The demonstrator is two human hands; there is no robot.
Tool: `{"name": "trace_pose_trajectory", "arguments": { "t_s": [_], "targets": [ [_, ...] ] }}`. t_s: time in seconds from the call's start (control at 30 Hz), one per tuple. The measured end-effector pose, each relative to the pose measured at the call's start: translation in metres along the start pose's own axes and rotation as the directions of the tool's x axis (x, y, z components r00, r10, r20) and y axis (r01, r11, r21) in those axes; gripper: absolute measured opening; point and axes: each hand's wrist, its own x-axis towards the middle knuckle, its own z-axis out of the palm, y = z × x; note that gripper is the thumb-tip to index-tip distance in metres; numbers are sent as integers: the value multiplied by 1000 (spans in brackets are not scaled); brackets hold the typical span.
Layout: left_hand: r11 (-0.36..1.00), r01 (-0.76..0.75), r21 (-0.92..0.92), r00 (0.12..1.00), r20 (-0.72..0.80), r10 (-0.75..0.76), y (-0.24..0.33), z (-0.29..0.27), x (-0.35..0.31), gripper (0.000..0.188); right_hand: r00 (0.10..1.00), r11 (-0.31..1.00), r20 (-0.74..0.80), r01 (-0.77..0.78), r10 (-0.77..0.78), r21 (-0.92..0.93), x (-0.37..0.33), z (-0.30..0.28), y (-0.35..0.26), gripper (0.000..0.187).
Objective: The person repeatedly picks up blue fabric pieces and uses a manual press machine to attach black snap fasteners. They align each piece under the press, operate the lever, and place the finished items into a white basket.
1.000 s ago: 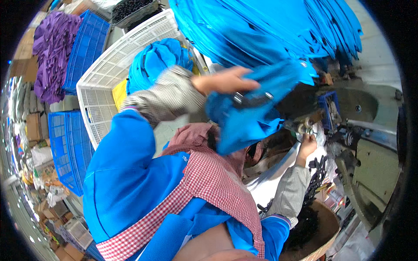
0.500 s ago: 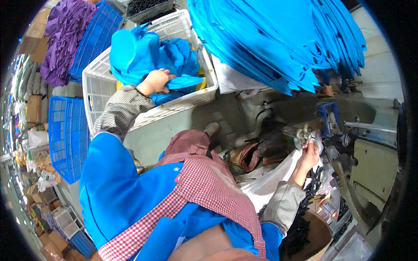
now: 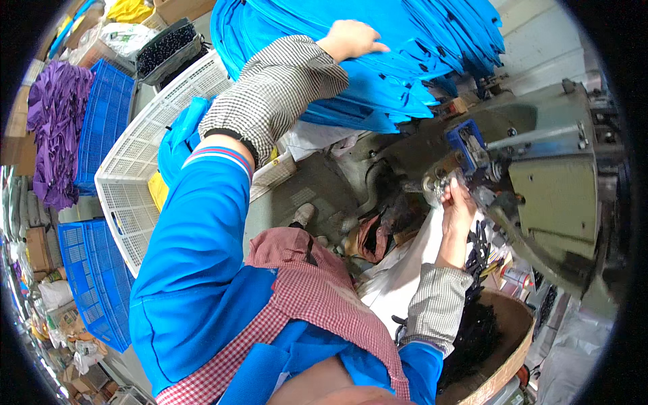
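Note:
My left hand (image 3: pixel 352 40) lies on the big pile of blue fabric pieces (image 3: pixel 398 84) at the top, its fingers stretched out over the upper layers. Small black parts show along the edges of those pieces. Below my left sleeve is a white plastic basket (image 3: pixel 128 182) with more blue fabric (image 3: pixel 181 131) in it, partly hidden by my arm. On the right, my right hand (image 3: pixel 459 206) is closed, fingertips pinched together beside a small metal machine fitting (image 3: pixel 435 183). Whatever is between those fingertips is too small to make out.
Near my right forearm stands an open carton (image 3: pixel 516 324) of black parts. A small blue tray (image 3: pixel 467 145) sits by a metal bar (image 3: pixel 533 138) on the machine. Blue crates (image 3: pixel 94 277) and purple fabric (image 3: pixel 59 128) are at the left.
My left hand has let go of the blue fabric in the basket and moved up and right onto the big pile. My right hand stays at the metal fitting. The view has shifted.

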Motion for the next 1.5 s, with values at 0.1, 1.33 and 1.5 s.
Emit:
{"name": "trace_pose_trajectory", "arguments": {
  "t_s": [0.1, 1.33, 1.5],
  "targets": [
    [972, -6, 235, 998, 63, -9, -9, 28, 7, 32, 999, 999, 38, 3, -5, 40, 1, -5, -3, 13],
    [573, 164, -803, 937, 308, 163, 175, -41, -276, 47, 926, 968, 320, -237, 199, 82, -152, 27, 51, 47],
    [414, 205, -887, 926, 312, 210, 219, -6, -238, 33, 994, 951, 110, -51, 18, 305, -102, -5, 56, 37]
  ]
}}
